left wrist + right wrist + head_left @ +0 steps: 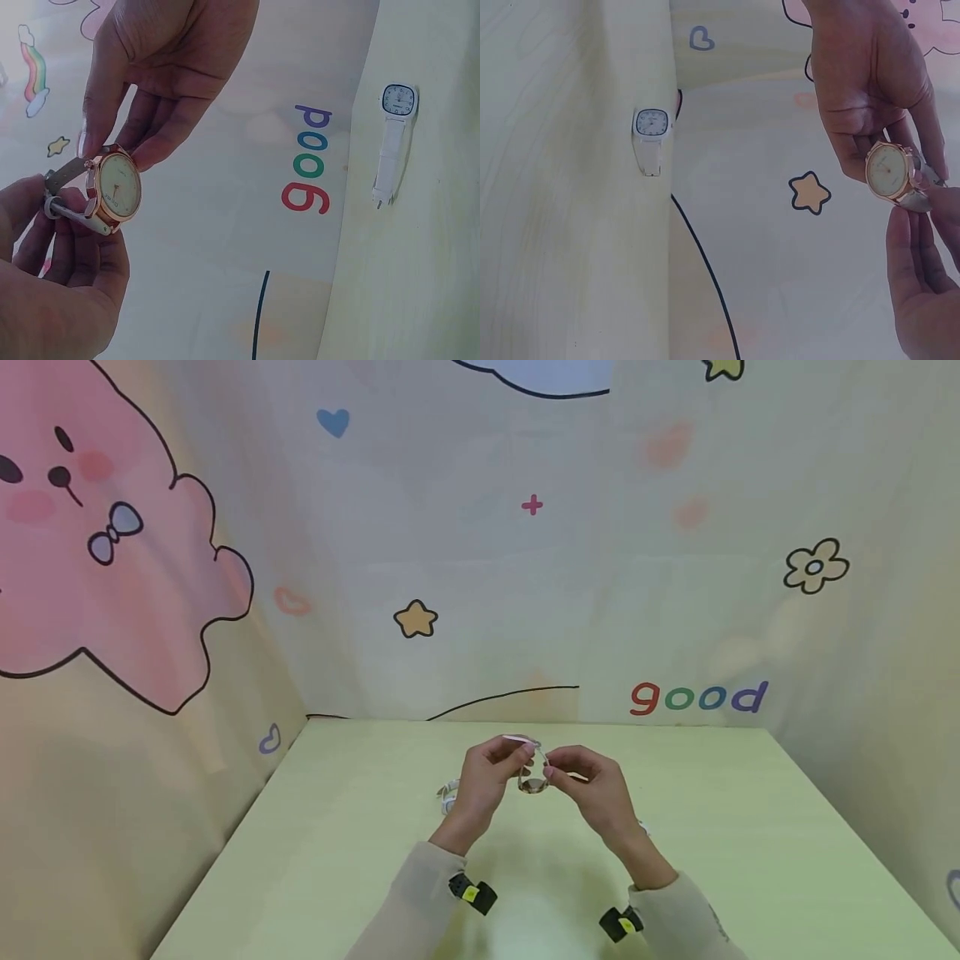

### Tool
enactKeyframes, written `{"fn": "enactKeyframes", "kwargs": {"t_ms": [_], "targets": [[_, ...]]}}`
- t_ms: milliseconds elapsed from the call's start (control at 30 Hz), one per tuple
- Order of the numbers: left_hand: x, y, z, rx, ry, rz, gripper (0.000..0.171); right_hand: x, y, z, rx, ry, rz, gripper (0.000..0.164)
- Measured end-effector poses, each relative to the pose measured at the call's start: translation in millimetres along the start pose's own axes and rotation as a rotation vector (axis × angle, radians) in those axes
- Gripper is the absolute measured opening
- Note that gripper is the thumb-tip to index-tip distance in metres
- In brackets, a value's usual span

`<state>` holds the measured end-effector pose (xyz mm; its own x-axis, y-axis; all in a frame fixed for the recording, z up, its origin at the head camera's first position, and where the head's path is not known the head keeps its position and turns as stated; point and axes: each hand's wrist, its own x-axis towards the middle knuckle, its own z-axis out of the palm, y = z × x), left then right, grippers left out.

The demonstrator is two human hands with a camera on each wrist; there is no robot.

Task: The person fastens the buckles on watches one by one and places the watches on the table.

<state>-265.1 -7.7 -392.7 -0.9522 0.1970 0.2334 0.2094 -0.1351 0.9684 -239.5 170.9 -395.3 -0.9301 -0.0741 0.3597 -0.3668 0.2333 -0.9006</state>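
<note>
A wristwatch with a rose-gold case, pale dial and light strap is held above the table. My left hand pinches its strap near the buckle, thumb against fingers. From the other side, my right hand pinches the strap between thumb and fingertips, close to the case in the left wrist view. The strap curves into a loop with the case hanging lowest in the head view. Facing outward in the right wrist view, the dial is visible; fingers partly hide the strap ends.
On the pale table lie two white watches with squarish faces. One watch is partly behind my left hand in the head view; the other watch is mostly hidden by my right wrist there. A printed curtain hangs behind.
</note>
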Motion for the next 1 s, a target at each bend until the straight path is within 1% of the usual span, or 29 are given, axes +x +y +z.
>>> {"fn": "enactKeyframes", "kwargs": {"t_ms": [100,200,467,733,867,1000], "targets": [[-0.8,-1.2,-2.6,0.004,0.0,-0.014,0.029,-0.6,2.4,2.6,0.006,0.005,0.005,0.024],[-0.3,-2.8,-2.9,0.003,-0.015,-0.024,0.031,-0.7,2.6,2.0,0.012,0.022,-0.002,0.023],[0.0,-2.6,-0.8,0.005,-0.013,-0.04,0.031,1.3,-1.4,1.5,0.016,0.011,-0.022,0.024],[-2.2,-4.8,-0.6,-0.001,-0.023,-0.053,0.032,-0.3,0.4,2.1,0.021,0.016,-0.03,0.024],[-3.9,-4.9,-1.6,-0.005,-0.035,-0.052,0.033,-1.2,0.8,3.3,0.03,0.02,-0.028,0.027],[-5.4,-6.5,-4.0,-0.003,-0.058,-0.049,0.032,-2.8,1.2,4.2,0.04,0.025,-0.015,0.025]]}}
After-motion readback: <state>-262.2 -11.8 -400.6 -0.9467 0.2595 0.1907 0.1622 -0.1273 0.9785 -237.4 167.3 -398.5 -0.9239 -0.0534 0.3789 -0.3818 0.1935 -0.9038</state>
